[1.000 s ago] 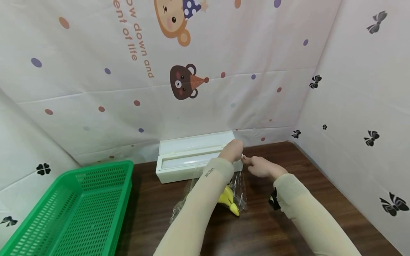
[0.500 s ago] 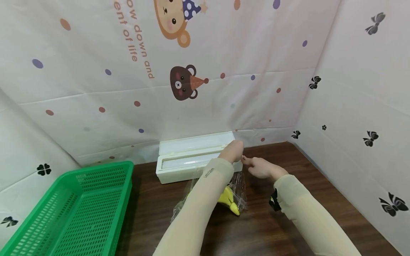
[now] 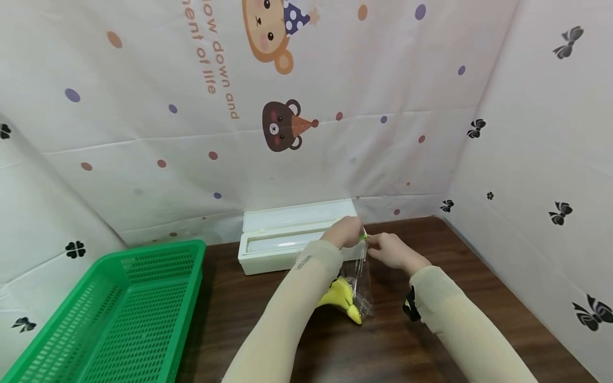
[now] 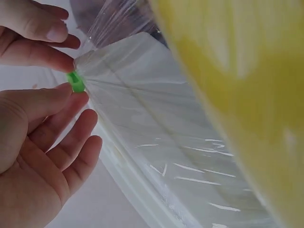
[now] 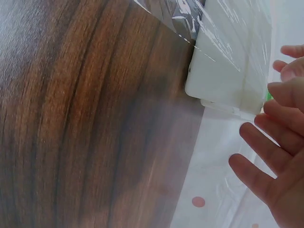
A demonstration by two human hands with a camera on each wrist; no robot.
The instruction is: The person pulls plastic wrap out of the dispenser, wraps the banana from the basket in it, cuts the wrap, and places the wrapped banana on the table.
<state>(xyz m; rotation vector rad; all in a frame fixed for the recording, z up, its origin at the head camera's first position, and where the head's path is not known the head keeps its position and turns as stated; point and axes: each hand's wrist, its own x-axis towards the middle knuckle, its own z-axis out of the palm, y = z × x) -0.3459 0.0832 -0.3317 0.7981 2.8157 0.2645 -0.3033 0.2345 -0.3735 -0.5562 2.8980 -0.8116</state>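
My left hand [image 3: 345,232] and right hand [image 3: 391,251] meet in front of the right end of a long white box [image 3: 268,262], its lid raised and a roll inside. Between the fingertips of both hands is a small green piece [image 4: 76,81], pinched from either side. Clear plastic film [image 4: 142,114] gathers in creases toward it. In the head view the film [image 3: 358,274] runs down from the hands over yellow bananas [image 3: 341,294], partly hidden by my left forearm. A large yellow shape, likely the bananas [image 4: 237,95], fills the right of the left wrist view.
A green plastic basket [image 3: 196,282] stands at the left of the dark wood table [image 3: 392,340]. Behind the box rises a wall covered by a printed sheet [image 3: 325,165], and another patterned sheet [image 3: 522,159] borders the table's right side.
My left hand and forearm have shifted slightly left, uncovering more of the bananas and film. The green piece now shows between the hands. The head view has turned a little left.
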